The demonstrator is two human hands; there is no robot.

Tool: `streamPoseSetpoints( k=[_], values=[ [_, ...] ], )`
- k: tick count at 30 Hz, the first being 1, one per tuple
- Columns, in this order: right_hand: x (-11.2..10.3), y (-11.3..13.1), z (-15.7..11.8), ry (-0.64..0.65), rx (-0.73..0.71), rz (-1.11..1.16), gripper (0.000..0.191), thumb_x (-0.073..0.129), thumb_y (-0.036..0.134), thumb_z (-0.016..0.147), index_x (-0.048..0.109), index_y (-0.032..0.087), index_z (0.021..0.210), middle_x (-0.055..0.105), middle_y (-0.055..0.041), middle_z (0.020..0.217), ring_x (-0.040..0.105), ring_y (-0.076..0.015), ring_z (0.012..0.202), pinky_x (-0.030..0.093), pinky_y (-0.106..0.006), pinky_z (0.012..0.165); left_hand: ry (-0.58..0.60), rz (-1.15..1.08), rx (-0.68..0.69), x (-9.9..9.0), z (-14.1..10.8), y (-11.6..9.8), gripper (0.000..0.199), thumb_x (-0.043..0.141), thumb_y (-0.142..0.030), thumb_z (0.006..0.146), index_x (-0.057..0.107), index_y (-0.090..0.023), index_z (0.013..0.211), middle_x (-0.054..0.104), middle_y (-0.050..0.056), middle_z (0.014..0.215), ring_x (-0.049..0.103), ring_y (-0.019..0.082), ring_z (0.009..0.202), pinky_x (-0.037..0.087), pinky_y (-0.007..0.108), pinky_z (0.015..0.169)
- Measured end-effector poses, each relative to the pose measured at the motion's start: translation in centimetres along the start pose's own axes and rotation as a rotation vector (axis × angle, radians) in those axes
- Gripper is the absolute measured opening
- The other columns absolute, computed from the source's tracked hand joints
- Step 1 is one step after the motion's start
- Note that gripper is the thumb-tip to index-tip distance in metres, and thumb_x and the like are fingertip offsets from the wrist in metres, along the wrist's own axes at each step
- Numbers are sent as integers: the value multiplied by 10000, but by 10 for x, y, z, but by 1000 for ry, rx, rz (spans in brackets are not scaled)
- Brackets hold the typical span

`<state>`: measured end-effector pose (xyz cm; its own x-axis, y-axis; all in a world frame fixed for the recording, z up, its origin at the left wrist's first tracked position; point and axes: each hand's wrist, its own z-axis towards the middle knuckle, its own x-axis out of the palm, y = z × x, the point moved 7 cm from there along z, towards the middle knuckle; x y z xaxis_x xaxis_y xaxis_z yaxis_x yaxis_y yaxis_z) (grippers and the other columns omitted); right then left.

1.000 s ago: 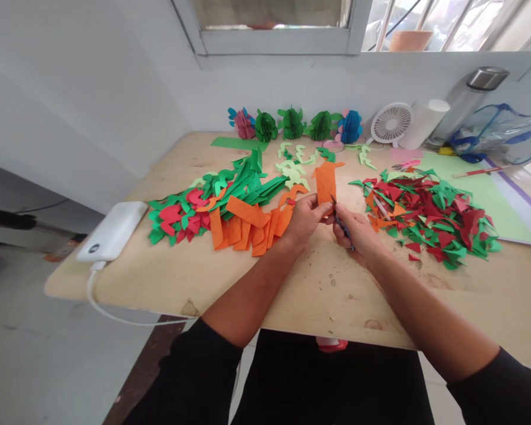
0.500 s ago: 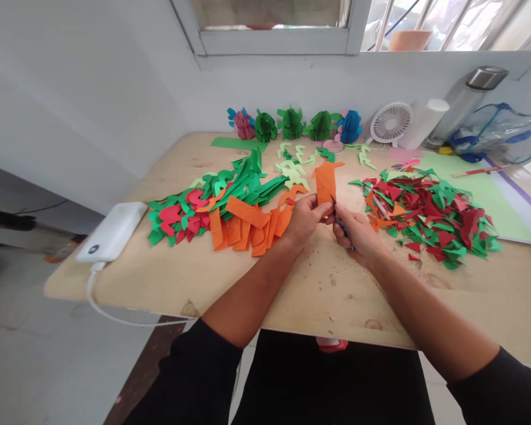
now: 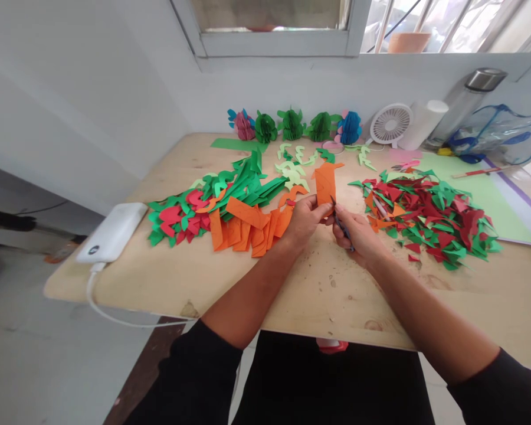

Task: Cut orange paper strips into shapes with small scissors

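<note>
My left hand [image 3: 304,219] is closed on the lower end of an orange paper strip [image 3: 325,182], which stands up from the fingers. My right hand [image 3: 357,231] grips a small pair of dark scissors [image 3: 344,227], whose blades touch the strip's right edge. Left of my hands lies a row of orange paper pieces [image 3: 243,233], with folded green strips [image 3: 248,189] behind them. Red cut shapes [image 3: 171,217] lie further left among green ones. To the right of my right hand spreads a heap of red, green and orange scraps [image 3: 433,212].
A white power bank [image 3: 112,232] with a cable sits at the table's left edge. Along the wall stand honeycomb paper figures [image 3: 291,123], a small white fan [image 3: 390,124], a clear bottle [image 3: 458,109] and a transparent blue-edged bag [image 3: 508,133]. Light green cut shapes [image 3: 293,175] lie mid-table.
</note>
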<state>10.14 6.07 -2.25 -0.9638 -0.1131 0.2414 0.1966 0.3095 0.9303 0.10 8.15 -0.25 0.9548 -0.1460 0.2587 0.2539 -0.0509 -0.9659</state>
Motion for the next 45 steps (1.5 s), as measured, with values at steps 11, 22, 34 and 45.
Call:
streamPoseSetpoints(
  k=[11, 22, 34, 45],
  values=[
    [0, 0, 0, -3, -2, 6, 502, 714, 646, 637, 595, 160, 674, 392, 77, 447, 254, -28, 364, 123, -177, 329, 4, -14, 11, -1, 1, 1, 139, 622, -275, 699, 573, -150, 665, 527, -18, 581, 458, 76, 516, 426, 255, 599],
    [0, 1, -1, -7, 0, -1, 489, 709, 638, 643, 594, 163, 668, 386, 78, 446, 247, -33, 367, 111, -185, 334, 7, -16, 12, 0, 1, -1, 145, 628, -284, 693, 575, -151, 671, 532, -17, 573, 453, 77, 520, 426, 247, 591],
    [0, 2, -1, -9, 10, -9, 473, 709, 623, 660, 586, 167, 672, 392, 75, 446, 257, -34, 359, 119, -183, 326, -5, -23, 0, 0, 1, 0, 144, 631, -284, 690, 576, -153, 667, 500, -27, 568, 444, 76, 518, 418, 247, 585],
    [0, 2, -2, -9, 8, 3, 487, 719, 631, 642, 595, 161, 663, 392, 75, 448, 251, -27, 363, 117, -173, 328, 3, -19, 10, -1, 2, 2, 136, 614, -281, 701, 578, -151, 680, 528, -18, 565, 457, 78, 512, 409, 251, 581]
  ],
)
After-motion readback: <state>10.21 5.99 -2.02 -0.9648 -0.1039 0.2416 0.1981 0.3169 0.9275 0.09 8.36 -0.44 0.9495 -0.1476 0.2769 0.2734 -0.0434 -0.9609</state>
